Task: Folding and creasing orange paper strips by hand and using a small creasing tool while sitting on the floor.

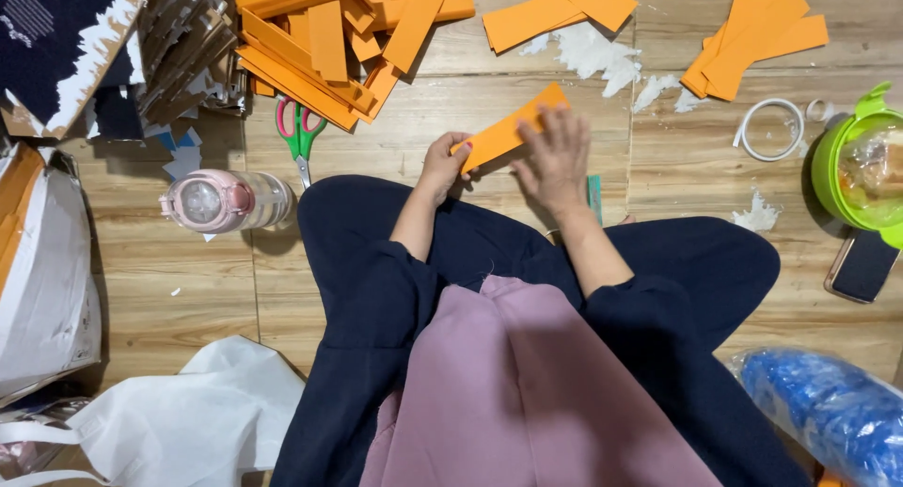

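Mauve top, navy trousers, forearms bare.

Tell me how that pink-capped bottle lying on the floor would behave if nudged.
The bottle lies on its side on the smooth wooden floor, so it would probably roll. Its body looks clear and round, likely slick to hold. The scissors lie close by, so a push that way might knock them.

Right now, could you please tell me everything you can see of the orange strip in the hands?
The orange strip is a long, flat rectangle, apparently paper or thin card, plain and unprinted. It slants up to the right above the wooden floor. The left hand pinches its lower end; the right hand lies over its middle, blurred.
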